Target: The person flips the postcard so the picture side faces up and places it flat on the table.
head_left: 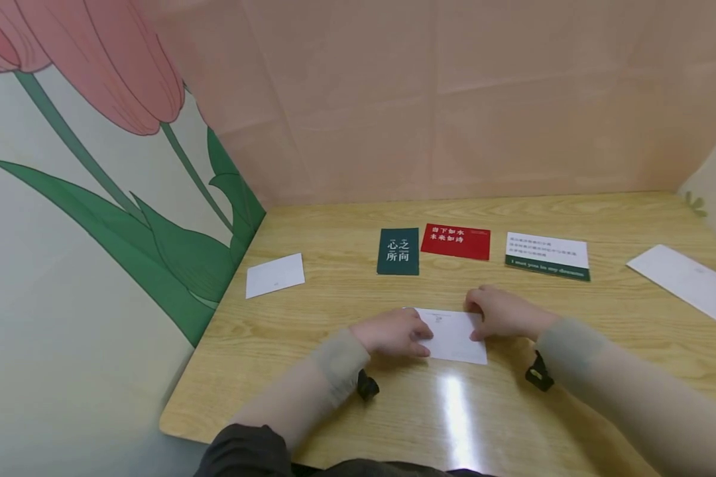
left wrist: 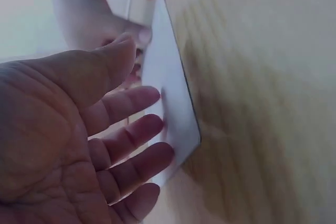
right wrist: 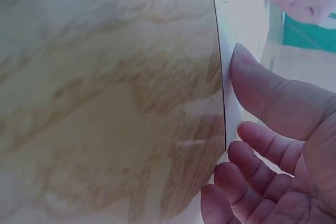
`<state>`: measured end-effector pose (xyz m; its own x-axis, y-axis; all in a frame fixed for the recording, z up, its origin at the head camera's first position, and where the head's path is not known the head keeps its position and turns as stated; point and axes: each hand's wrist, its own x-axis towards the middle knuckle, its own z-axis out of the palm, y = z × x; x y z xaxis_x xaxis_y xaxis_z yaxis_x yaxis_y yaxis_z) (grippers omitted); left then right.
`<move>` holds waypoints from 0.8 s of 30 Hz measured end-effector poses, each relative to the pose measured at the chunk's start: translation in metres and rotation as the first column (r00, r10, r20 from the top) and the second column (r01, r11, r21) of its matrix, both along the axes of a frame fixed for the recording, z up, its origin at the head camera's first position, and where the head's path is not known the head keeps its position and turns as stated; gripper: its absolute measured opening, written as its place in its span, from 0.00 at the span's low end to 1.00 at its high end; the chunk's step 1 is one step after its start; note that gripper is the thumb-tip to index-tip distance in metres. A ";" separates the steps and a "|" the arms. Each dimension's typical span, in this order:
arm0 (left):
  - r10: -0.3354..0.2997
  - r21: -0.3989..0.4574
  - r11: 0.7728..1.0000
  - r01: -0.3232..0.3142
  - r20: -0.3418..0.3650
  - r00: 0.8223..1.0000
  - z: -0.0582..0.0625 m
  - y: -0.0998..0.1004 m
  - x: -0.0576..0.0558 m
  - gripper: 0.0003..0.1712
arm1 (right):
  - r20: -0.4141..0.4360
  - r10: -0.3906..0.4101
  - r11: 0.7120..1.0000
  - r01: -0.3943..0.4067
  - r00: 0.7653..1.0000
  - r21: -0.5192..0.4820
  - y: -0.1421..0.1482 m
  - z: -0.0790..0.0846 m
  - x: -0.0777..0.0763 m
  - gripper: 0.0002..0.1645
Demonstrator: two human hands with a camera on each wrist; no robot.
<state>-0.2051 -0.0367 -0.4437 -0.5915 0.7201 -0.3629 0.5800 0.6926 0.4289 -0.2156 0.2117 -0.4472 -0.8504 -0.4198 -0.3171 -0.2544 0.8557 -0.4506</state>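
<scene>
A plain white card [head_left: 453,341] is laid between the two hands on the wooden desk [head_left: 328,232], nearer the person than the far edge, its long sides set roughly along that edge. Its left end is touched by the left hand [head_left: 392,333], whose thumb is held apart from loosely bent fingers, with no firm hold shown. Its right end is met by the right hand [head_left: 504,313]; thumb and bent fingers are kept parted there, the thumb tip placed by the card's edge, and whether the card is pinched cannot be told. Beyond the hands, toward the desk's far edge, a dark green card [head_left: 398,252], a red card [head_left: 456,242] and a white-and-green card [head_left: 547,256] are spread in a row, left to right, all printed with writing. Near the desk's left edge a small white card [head_left: 275,275] is set slightly askew, and well to the right a larger white card [head_left: 689,281] is angled. Dark fittings [head_left: 366,385] are worn beneath both wrists. The far edge is backed by a pink cloth [head_left: 453,106].
</scene>
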 end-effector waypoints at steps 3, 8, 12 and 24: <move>0.070 0.014 0.997 -0.070 0.019 0.997 -0.001 0.000 -0.010 0.21 | 0.001 -0.005 1.000 0.005 1.000 -0.001 0.000 0.000 0.000 0.30; 0.166 -0.012 0.986 -0.168 -0.071 0.983 -0.003 0.002 -0.020 0.24 | 0.007 -0.008 1.000 0.008 1.000 -0.003 0.000 0.001 0.000 0.30; 0.222 -0.055 0.971 -0.233 -0.164 0.961 -0.005 0.005 -0.024 0.32 | 0.006 -0.006 1.000 0.006 1.000 -0.015 -0.002 0.002 0.001 0.30; 0.371 -0.045 0.926 -0.375 -0.078 0.925 -0.011 0.003 -0.032 0.29 | 0.006 -0.009 0.999 0.010 1.000 -0.036 -0.003 0.001 -0.001 0.29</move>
<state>-0.2366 -0.0340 -0.4550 -0.8375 0.4218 -0.3475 0.3012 0.8868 0.3504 -0.2163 0.2088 -0.4459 -0.8524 -0.4230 -0.3073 -0.2435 0.8414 -0.4825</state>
